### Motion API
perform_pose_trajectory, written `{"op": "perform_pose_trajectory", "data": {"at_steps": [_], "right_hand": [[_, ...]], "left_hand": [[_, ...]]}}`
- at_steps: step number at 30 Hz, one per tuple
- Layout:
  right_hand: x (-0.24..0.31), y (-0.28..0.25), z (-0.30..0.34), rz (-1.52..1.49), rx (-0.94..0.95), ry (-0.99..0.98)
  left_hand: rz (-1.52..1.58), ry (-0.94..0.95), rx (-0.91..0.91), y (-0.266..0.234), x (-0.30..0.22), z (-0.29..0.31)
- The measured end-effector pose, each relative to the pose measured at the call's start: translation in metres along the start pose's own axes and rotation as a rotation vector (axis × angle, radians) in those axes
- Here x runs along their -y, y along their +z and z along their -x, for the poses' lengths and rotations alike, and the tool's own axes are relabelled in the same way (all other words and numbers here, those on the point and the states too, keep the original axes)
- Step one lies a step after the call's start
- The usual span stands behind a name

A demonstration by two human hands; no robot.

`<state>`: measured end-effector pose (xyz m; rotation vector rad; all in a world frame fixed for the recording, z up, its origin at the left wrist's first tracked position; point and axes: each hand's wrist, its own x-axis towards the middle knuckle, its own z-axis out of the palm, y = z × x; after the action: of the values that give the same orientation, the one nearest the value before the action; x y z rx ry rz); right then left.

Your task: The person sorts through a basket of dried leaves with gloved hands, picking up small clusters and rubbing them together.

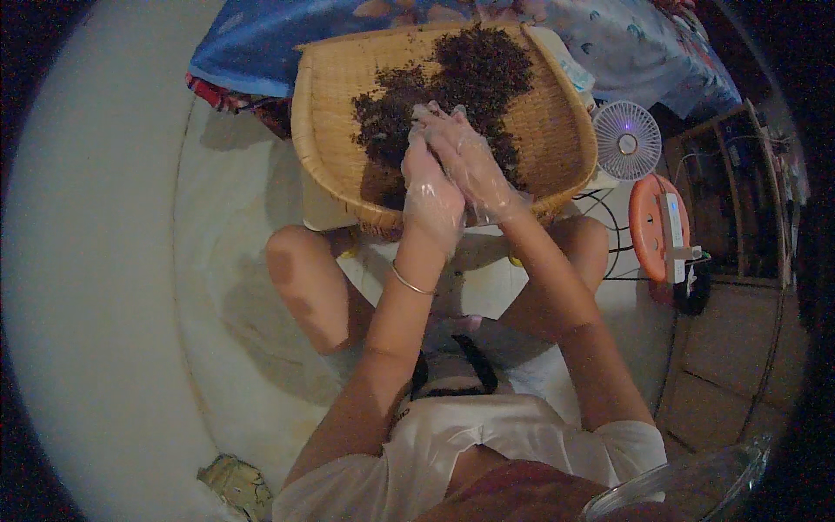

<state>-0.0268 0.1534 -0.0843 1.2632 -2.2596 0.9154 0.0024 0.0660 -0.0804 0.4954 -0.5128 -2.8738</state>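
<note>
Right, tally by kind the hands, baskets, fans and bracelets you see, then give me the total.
Hands, left hand and right hand: 2
Woven basket: 1
White fan: 1
Bracelet: 1
Total: 5

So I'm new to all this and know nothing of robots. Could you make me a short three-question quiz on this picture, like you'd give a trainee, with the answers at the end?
1. True or false: the left hand and the right hand are uncovered.
2. What lies in the woven basket?
A) White rice
B) Dark, loose material
C) Orange slices
3. Fill in the blank: the thin bracelet is on the person's ____ arm.

Key:
1. False; both wear clear gloves.
2. B
3. left
</note>
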Motion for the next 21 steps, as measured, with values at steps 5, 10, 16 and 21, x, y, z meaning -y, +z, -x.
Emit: {"op": "perform_pose_trajectory", "data": {"at_steps": [5, 10, 16, 21], "right_hand": [[0.016, 0.001, 0.006, -0.294, 0.033, 0.223], [0.005, -0.01, -0.021, -0.384, -0.057, 0.228], [0.02, -0.015, -0.01, -0.057, -0.151, 0.097], [0.031, -0.032, -0.021, -0.864, -0.299, 0.563]], "left_hand": [[-0.157, 0.061, 0.216, 0.008, -0.006, 0.014], [-0.343, 0.096, 0.166, 0.001, -0.008, 0.017], [0.163, -0.112, 0.066, 0.01, 0.0, 0.008], [0.11, -0.049, -0.07, 0.012, -0.004, 0.006]]}}
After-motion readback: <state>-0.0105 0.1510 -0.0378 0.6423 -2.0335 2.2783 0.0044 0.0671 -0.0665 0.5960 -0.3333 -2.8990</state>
